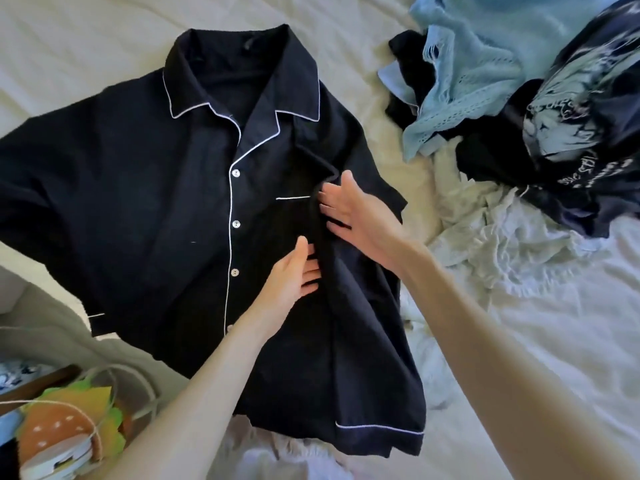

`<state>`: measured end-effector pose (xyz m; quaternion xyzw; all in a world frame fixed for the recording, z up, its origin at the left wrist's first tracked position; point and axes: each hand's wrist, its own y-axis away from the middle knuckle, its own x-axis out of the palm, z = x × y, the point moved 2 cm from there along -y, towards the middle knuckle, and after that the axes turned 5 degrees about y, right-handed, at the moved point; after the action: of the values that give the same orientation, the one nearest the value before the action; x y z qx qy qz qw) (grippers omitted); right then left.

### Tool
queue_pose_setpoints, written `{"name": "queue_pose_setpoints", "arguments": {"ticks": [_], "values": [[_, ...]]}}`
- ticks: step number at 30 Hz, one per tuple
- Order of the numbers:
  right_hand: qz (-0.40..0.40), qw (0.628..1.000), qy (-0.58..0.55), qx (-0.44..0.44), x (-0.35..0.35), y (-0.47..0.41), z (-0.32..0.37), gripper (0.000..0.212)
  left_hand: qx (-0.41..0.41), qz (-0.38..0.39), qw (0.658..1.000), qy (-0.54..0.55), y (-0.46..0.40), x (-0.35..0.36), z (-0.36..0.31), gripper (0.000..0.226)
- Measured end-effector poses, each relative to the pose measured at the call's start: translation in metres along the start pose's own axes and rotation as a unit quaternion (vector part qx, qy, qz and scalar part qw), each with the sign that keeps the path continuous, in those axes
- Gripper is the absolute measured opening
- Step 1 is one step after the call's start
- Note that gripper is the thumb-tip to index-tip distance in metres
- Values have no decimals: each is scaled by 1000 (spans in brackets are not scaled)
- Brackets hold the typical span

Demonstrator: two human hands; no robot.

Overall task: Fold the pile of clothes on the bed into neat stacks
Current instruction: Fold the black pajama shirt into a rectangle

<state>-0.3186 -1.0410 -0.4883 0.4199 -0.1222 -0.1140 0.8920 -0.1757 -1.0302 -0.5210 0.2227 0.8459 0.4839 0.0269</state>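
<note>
A dark navy button-up shirt (pixel 149 188) with white piping lies face up on the cream bed sheet (pixel 69 39), collar pointing away from me. Its right side is folded inward along a raised crease, the sleeve lying down toward me. My left hand (pixel 294 275) rests flat on the shirt front beside that crease, fingers straight. My right hand (pixel 349 213) presses flat on the folded panel just above, fingers straight. A pile of unfolded clothes (pixel 540 109) sits at the upper right: a light blue knit, black pieces and a dark printed shirt.
Crumpled white fabric (pixel 502 244) lies to the right of the shirt. At the lower left stand a burger-shaped soft toy (pixel 59 441), a white wire-framed item and a grey cloth. Pale fabric peeks out below the shirt's hem.
</note>
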Motion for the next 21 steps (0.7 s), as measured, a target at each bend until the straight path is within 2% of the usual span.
{"name": "queue_pose_setpoints", "arguments": {"ticks": [1, 4, 6, 8, 11, 13, 15, 18, 21], "values": [[-17, 997, 66, -27, 0, 2, -2, 53, -26, 1, 1000, 10, 2, 0, 8, 32], [-167, 953, 227, -112, -17, 16, -25, 45, -14, 7, 993, -119, 8, -4, 33, 30], [-223, 938, 238, -113, -32, 27, -53, 26, -4, -22, 990, -138, 9, -9, 42, 16], [-250, 931, 256, -68, -42, 36, -81, 13, -4, -41, 991, -128, 11, -11, 46, 6], [-234, 942, 239, 4, -41, 46, -114, 36, 8, -60, 996, -65, 18, -18, 43, 8], [-198, 945, 257, 27, -31, 49, -128, 38, 33, -87, 995, -19, 25, -36, 35, 8], [-164, 944, 283, 50, -23, 50, -140, 37, 63, -140, 988, -23, 33, -65, 24, 9], [-137, 951, 265, 84, -16, 52, -148, 35, 71, -218, 965, -127, 43, -112, 13, 13], [-161, 967, 183, 78, -12, 50, -141, 33, -35, -226, 912, -341, 46, -147, 14, 20]]}}
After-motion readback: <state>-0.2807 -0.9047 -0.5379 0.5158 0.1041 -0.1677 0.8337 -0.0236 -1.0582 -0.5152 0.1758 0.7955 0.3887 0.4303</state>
